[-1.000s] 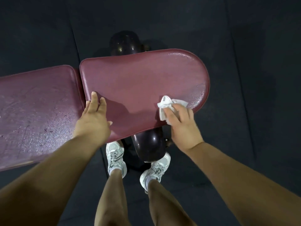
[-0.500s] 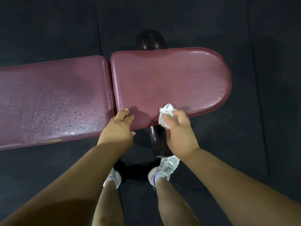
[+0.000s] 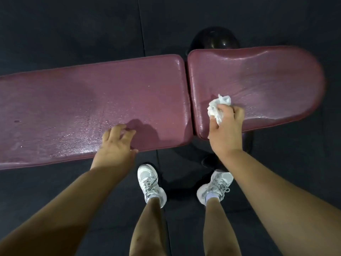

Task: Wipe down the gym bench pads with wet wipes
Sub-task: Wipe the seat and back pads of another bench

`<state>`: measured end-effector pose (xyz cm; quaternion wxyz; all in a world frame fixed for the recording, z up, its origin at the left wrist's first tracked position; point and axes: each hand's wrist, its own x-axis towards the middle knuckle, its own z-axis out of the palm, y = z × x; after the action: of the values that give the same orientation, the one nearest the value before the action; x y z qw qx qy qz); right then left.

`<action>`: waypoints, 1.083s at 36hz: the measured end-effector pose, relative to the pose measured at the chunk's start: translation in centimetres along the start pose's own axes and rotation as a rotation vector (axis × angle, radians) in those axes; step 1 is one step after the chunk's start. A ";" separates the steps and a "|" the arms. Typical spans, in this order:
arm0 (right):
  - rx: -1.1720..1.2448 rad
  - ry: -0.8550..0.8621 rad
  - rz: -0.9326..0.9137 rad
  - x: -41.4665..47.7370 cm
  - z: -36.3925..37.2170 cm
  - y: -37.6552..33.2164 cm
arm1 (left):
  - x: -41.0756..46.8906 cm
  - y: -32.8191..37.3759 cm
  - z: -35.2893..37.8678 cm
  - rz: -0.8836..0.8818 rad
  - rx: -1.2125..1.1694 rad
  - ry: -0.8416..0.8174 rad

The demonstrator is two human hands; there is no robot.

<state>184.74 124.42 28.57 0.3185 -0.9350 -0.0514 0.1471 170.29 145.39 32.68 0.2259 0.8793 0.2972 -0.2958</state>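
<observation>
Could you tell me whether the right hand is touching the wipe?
Touching: the head view shows the right hand gripping the crumpled wipe.

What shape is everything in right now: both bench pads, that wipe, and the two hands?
long bench pad: lying flat, glistening with damp patches.
rounded seat pad: streaked with damp, wipe pressed on its near left part.
wet wipe: crumpled, touching the seat pad.
right hand: grips the wipe.
left hand: empty, fingers resting near the long pad's near edge.

Head-worn camera (wide-angle) looks nearly straight down, close over the bench [image 3: 110, 100].
</observation>
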 end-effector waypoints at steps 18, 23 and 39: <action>-0.334 -0.253 -0.603 -2.3 6.5 -3.2 | 3.1 -4.9 -1.1 0.090 0.171 -0.070; -0.165 0.136 -0.021 2.1 4.4 -4.2 | 3.3 -4.8 -1.8 0.116 0.194 -0.107; -0.365 -0.527 -0.763 3.5 6.5 -6.1 | 4.7 -6.0 -3.6 0.107 -0.066 -0.002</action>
<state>186.04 133.68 26.60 0.1567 -0.8213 -0.4933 0.2399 170.83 153.64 30.88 0.2706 0.8857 0.2590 -0.2743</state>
